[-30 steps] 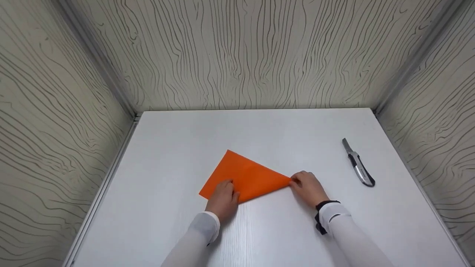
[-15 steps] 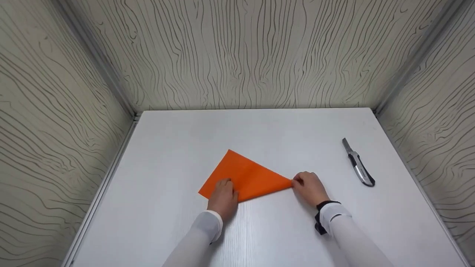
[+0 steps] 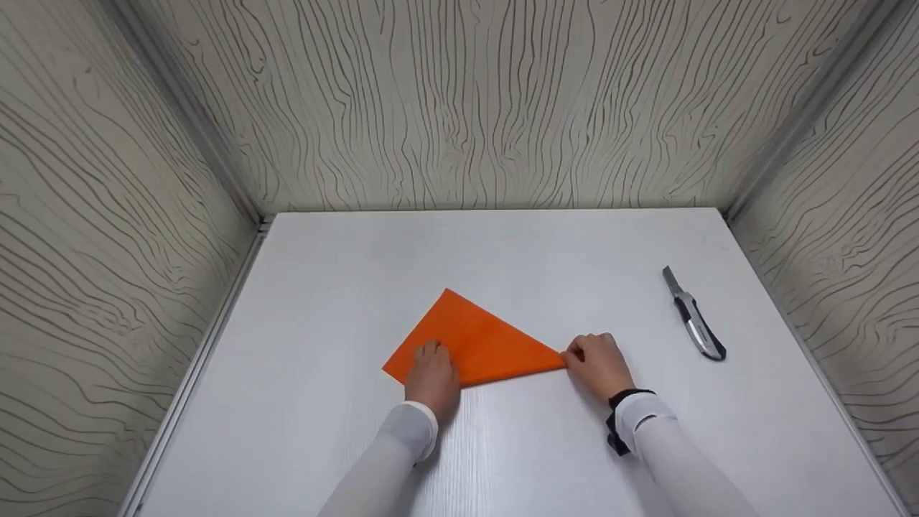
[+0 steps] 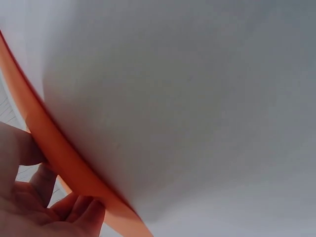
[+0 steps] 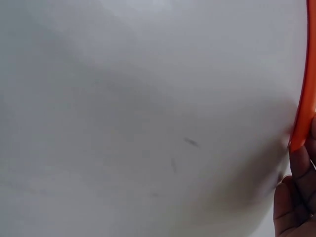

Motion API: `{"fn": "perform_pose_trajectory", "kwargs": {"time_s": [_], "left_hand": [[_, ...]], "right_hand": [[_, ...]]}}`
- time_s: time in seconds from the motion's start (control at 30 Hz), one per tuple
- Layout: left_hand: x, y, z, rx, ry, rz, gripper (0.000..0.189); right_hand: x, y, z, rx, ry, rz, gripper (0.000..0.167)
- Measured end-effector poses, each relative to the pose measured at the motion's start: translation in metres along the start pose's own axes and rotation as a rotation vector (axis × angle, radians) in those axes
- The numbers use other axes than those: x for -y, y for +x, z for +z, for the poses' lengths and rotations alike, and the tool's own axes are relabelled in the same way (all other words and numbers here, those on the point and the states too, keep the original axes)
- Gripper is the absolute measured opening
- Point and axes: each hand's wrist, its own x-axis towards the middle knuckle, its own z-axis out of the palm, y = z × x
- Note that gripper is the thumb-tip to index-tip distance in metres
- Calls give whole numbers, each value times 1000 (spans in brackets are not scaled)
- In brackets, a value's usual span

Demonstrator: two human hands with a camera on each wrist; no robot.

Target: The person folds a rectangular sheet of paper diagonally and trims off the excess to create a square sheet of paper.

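Note:
A sheet of orange paper (image 3: 488, 341), folded over to a long point at the right, lies on the white table. My left hand (image 3: 433, 377) is over its near left part, with the fingertips on the paper. In the left wrist view the curled fingers and thumb of that hand (image 4: 54, 197) hold the near folded edge of the paper (image 4: 64, 153). At the right tip my right hand (image 3: 599, 365) pinches the paper's narrow corner. The right wrist view shows the fingers (image 5: 300, 165) at the end of the orange strip (image 5: 307, 108).
On the right side of the table (image 3: 323, 287) lies a utility knife (image 3: 695, 316) with its blade out, pointing toward the back. Wood-grain panels (image 3: 459, 108) stand behind the table and along both sides.
The paper has turned slightly, its top corner shifting right and its left corner rising a little in the head view. My left hand has moved slightly forward; my right hand still pinches the tip.

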Motion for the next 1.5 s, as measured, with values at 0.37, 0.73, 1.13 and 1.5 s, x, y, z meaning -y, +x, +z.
{"fn": "perform_pose_trajectory", "kwargs": {"time_s": [0.37, 0.73, 1.13, 1.5], "left_hand": [[0, 4, 3, -56, 95, 41, 31], [-5, 9, 0, -13, 77, -40, 34], [-4, 12, 0, -22, 221, 17, 29], [-6, 14, 0, -8, 263, 15, 36]], "right_hand": [[-2, 1, 1, 3, -20, -10, 19], [3, 0, -1, 1, -75, -7, 27], [6, 3, 0, -9, -123, -10, 34], [7, 3, 1, -14, -146, 10, 34]]}}
